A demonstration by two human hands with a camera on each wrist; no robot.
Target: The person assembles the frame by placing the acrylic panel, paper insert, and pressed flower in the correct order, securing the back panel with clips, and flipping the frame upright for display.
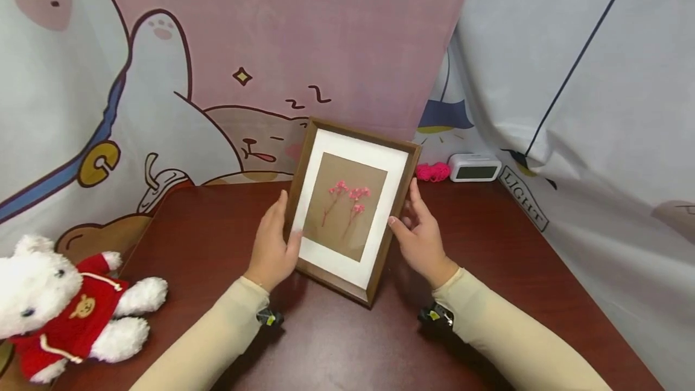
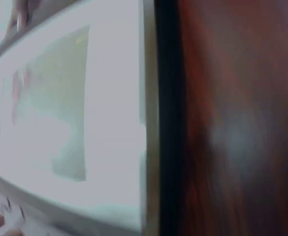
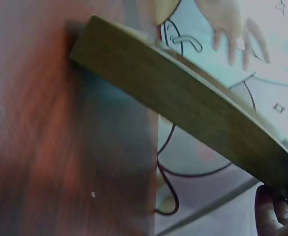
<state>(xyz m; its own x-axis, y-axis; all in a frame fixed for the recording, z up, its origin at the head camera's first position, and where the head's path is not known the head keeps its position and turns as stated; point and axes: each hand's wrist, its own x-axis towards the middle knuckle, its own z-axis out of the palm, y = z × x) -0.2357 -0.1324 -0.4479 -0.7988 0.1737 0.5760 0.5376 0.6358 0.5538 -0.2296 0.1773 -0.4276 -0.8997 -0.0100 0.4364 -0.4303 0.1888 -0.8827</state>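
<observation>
A brown wooden picture frame (image 1: 347,216) with a white mat and pink flowers on tan backing leans tilted above the table's middle. My right hand (image 1: 423,243) grips its right side, thumb at the front edge, fingers behind. In the right wrist view, those fingers (image 3: 274,216) meet the back of the frame (image 3: 183,105). Beside the left edge is my left hand (image 1: 274,246), its thumb overlapping the border. The right wrist view shows that left hand (image 3: 227,24) with fingers spread and fairly straight. Whether the frame's lower corner touches the table cannot be told.
A white plush bear (image 1: 81,300) in a red sweater lies at the left. Along the back stand a white digital clock (image 1: 475,168) and a pink bundle (image 1: 432,172). Printed curtains (image 1: 353,35) border the dark red table (image 1: 217,228).
</observation>
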